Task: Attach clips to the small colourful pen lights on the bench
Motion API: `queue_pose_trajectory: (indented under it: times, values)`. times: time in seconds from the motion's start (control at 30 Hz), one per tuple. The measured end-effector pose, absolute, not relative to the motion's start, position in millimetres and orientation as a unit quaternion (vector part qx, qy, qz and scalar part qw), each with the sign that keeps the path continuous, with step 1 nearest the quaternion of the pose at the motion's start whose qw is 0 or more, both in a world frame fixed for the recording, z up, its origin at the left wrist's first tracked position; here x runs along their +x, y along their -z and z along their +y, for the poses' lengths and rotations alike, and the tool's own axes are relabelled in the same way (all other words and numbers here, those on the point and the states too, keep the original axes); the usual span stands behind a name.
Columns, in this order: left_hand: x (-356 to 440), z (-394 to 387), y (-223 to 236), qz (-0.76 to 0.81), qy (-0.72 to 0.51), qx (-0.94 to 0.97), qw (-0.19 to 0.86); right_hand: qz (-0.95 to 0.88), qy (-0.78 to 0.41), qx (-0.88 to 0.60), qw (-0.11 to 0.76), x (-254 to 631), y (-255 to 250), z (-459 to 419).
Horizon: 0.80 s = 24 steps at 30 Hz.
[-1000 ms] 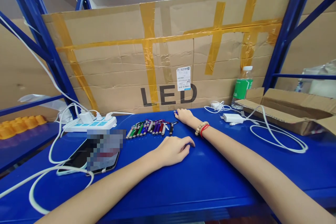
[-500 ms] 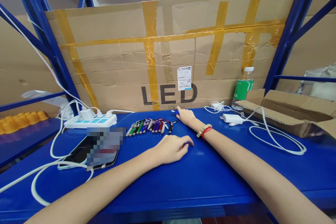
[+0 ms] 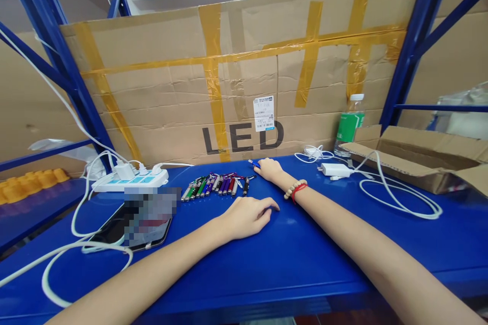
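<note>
Head view: a flat blue metal shelf surface (image 3: 305, 269) is seen in front of an upright brown cardboard panel (image 3: 175, 101) with yellow tape and black "LED" lettering.
Right hand: the right hand (image 3: 271, 170) is extended toward the foot of the panel, and its fingers are closed on the slim blue cylinder; the inner side of the grip is hidden.
Slim blue cylinder: the slim blue cylinder (image 3: 254, 164) is held near the panel, with one end exposed to the left of the fingers.
Right wrist: a pale beaded bracelet (image 3: 288, 194) and a red cord are worn.
Left hand: the left hand (image 3: 247, 218) is rested on the blue surface, fingers loosely bent, thumb and forefinger apart; nothing is seen to be held.
Cylinder row: a row of small metallic cylinders (image 3: 217, 184) in green, blue, purple, red, silver and black is laid side by side, just beyond the left hand.
Left side: two flat dark phones (image 3: 110, 228), partly masked by pixelation, are placed near a white power strip (image 3: 148, 183).
Right side: a white charger (image 3: 335, 169) is placed near an open brown cardboard box (image 3: 414, 183) and a clear green-labelled bottle (image 3: 348, 128).
</note>
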<state>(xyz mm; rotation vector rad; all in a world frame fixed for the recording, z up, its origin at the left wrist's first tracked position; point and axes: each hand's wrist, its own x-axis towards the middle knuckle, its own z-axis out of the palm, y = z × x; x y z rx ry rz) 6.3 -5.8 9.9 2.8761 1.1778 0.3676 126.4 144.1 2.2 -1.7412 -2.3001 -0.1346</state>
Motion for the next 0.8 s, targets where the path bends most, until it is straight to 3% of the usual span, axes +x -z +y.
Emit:
queue_pose_trajectory:
  times: [0.43, 0.63, 0.8]
  values:
    - [8, -6, -11, 0.379, -0.116, 0.918, 0.022, -0.759, -0.056, -0.602, 0.243, 157, 0, 162]
    - [7, -5, -10, 0.376, -0.124, 0.918, 0.022, -0.808, -0.060, -0.549, 0.206, 162, -3, 155]
    - [7, -6, -10, 0.379, -0.120, 0.918, 0.009, -0.837, 0.006, -0.527, 0.149, 156, -4, 149]
